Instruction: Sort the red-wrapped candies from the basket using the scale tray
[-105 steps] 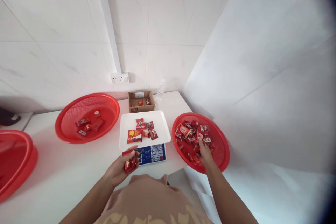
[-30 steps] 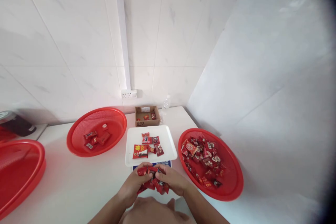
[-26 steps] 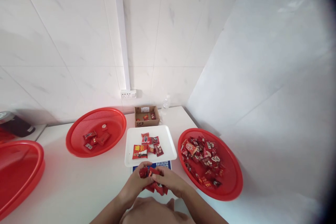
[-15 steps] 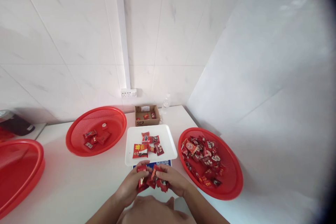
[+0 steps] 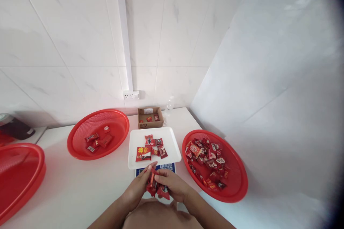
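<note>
Head camera view: our left hand (image 5: 141, 184) and right hand (image 5: 172, 184) clasp red-wrapped sweets (image 5: 157, 186) between them, just in front of the white tray (image 5: 172, 150), where five packets (image 5: 143, 154) lie beside the heaped right-hand basket (image 5: 242, 186).

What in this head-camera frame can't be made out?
All in the head view:
- Number of red packets held: fingers of the left hand and right hand cover some.
- Reading on the scale: display mostly behind the left hand.
- Rest of the far-left basket: cut off by the left edge.
- Bottom of the pile: buried under upper packets.
</note>
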Demonstrator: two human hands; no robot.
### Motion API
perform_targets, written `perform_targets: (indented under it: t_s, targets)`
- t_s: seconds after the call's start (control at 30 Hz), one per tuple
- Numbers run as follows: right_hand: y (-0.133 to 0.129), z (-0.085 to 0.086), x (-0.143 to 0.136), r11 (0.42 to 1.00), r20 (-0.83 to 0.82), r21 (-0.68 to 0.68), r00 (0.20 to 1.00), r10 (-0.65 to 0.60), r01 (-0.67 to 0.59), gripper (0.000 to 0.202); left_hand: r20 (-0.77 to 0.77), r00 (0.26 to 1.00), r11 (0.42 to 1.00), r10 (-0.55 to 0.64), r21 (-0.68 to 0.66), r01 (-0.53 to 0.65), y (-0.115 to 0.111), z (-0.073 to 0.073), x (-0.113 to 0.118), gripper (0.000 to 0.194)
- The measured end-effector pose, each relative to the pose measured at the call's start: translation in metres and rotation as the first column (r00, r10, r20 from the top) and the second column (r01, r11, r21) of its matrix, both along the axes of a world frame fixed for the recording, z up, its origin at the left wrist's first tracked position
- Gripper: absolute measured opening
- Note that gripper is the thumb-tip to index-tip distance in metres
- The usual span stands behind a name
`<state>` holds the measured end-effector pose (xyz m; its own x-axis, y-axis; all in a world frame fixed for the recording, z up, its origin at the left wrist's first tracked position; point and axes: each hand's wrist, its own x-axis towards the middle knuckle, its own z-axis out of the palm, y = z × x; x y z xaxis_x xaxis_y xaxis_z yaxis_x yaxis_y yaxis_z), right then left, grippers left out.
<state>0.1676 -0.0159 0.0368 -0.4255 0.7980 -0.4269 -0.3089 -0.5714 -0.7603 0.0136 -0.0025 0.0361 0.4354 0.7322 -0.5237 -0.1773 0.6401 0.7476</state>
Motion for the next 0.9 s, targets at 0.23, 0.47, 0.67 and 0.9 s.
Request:
perform_targets:
  t_s: [0.23, 0.47, 0.67, 0.9]
  targets:
    - [0.001, 0.001, 0.010, 0.998, 0.107, -0.040, 0.994, -0.038, 0.043, 0.041, -0.113, 0.982, 0.979, -0.150, 0.124, 0.164, -0.001, -0.014, -0.006, 0.061]
    - [0.005, -0.005, 0.040, 0.940, 0.079, -0.144, 0.950, -0.301, 0.310, 0.035, -0.718, 0.386, 0.739, 0.579, 0.663, 0.125, 0.061, -0.022, -0.126, 0.070]
    - [0.005, -0.003, 0.062, 0.843, 0.116, -0.263, 0.883, -0.455, 0.469, 0.027, -0.880, -0.249, 0.888, 0.404, 0.443, -0.126, 0.059, -0.036, -0.270, 0.076]
    - [0.009, 0.003, 0.055, 0.850, 0.139, -0.272, 0.893, -0.428, 0.450, 0.025, -0.980, -0.098, 0.940, 0.175, 0.196, -0.281, 0.072, -0.022, -0.288, 0.087]
